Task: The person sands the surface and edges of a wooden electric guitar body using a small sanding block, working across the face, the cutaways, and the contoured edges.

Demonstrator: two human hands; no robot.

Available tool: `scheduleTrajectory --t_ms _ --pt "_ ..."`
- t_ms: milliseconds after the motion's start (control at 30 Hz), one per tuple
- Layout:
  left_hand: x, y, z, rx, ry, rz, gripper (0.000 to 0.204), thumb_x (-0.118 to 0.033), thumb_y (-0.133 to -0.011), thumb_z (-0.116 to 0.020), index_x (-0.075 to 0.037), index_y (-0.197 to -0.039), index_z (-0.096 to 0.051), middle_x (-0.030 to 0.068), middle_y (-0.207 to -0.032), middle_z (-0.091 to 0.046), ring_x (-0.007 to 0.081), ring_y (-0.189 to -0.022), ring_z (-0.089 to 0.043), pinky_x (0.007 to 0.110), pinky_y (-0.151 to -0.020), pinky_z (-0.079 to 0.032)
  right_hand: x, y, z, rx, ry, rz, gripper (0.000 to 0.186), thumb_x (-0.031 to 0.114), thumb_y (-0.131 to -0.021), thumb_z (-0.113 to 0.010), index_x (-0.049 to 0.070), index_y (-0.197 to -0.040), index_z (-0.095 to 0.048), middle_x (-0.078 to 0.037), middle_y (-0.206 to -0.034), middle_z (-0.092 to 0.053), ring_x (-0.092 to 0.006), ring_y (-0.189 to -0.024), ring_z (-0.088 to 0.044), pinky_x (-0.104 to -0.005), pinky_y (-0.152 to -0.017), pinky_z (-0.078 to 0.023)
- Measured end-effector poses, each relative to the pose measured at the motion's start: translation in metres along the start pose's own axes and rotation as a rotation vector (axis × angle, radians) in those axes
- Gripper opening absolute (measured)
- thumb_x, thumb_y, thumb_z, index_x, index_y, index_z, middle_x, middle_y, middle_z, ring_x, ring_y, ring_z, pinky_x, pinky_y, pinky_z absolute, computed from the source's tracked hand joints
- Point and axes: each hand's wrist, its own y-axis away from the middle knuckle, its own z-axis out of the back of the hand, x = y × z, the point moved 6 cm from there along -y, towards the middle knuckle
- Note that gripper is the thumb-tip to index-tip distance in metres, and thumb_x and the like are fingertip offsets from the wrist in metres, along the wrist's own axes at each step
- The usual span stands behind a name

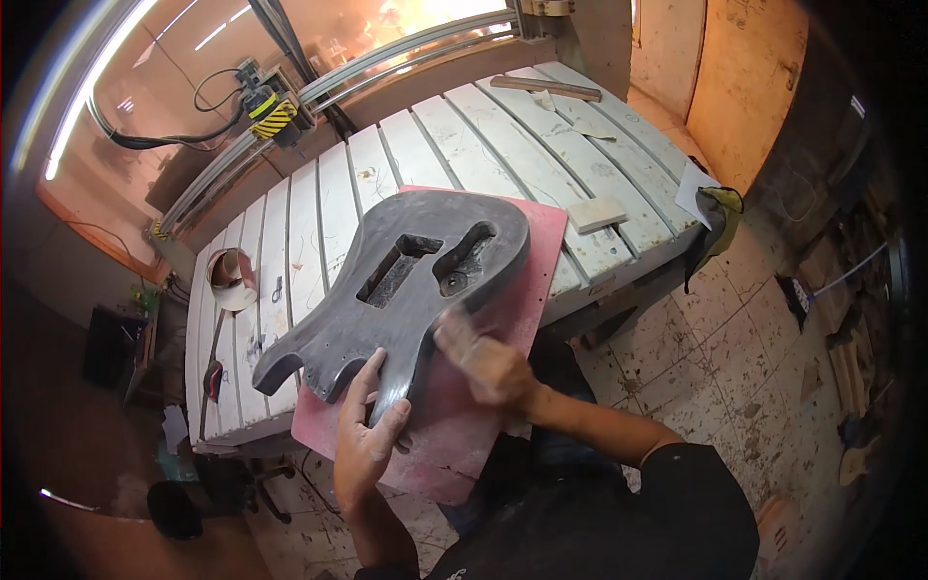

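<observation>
A dark grey electric guitar body [391, 242] with two routed cavities lies tilted on a pink board [532, 242], which overhangs the near edge of the slatted bench. My left hand [372, 435] grips the lower end of the body, thumb and fingers around its edge. My right hand [483, 362] is at the body's right edge, below the cavities; its fingers are smeared by motion, and I cannot make out whether they hold anything.
The white slatted bench [474, 145] carries a pale block [596, 215], a wooden strip [545, 89] and a roll [232, 280]. A gantry-mounted tool head [269, 111] stands behind. An orange door [754, 87] is at back right, a chair [174, 510] lower left.
</observation>
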Motion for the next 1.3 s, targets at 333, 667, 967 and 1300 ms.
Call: scheduleTrajectory --t_ms 333,667,967,1300 --pt "-0.004 0.002 -0.003 -0.024 -0.013 -0.043 0.068 -0.035 -0.1 -0.068 -0.001 -0.158 -0.052 0.0194 -0.14 -0.063 0.0236 -0.121 -0.061 0.036 -0.106 -0.047 -0.006 -0.022 0.002 -0.144 -0.073 -0.154 0.069 -0.01 -0.086 -0.053 -0.009 -0.155 -0.05 -0.035 -0.159 -0.049 -0.0469 -0.146 -0.053 -0.0467 -0.12 -0.045" --pt "0.034 0.002 -0.001 0.005 0.203 0.06 0.1 -0.079 -0.107 -0.015 -0.001 -0.159 -0.05 0.0199 -0.155 -0.053 0.0323 -0.132 -0.058 0.044 -0.114 -0.046 0.045 -0.02 -0.001 0.252 -0.625 0.015 0.07 -0.01 -0.08 -0.061 -0.004 -0.15 -0.058 -0.027 -0.157 -0.054 -0.0422 -0.141 -0.058 -0.0461 -0.116 -0.052" --pt "0.025 0.002 -0.008 0.009 0.264 0.024 0.131 -0.1 -0.087 -0.002 -0.002 -0.161 -0.047 0.0202 -0.156 -0.055 0.0288 -0.133 -0.061 0.039 -0.116 -0.044 0.098 0.008 0.002 0.635 -0.697 0.054 0.07 -0.006 -0.082 -0.062 -0.002 -0.151 -0.058 -0.025 -0.155 -0.057 -0.038 -0.139 -0.062 -0.0463 -0.118 -0.051" --pt "0.028 0.001 -0.014 0.122 0.368 0.017 0.144 -0.108 -0.073 -0.003 -0.004 -0.168 -0.035 0.0216 -0.126 -0.069 0.0214 -0.102 -0.07 0.033 -0.087 -0.056 0.102 0.002 0.011 0.454 -0.487 0.007 0.072 -0.008 -0.077 -0.062 -0.003 -0.149 -0.059 -0.027 -0.155 -0.056 -0.0407 -0.14 -0.061 -0.0456 -0.117 -0.051"
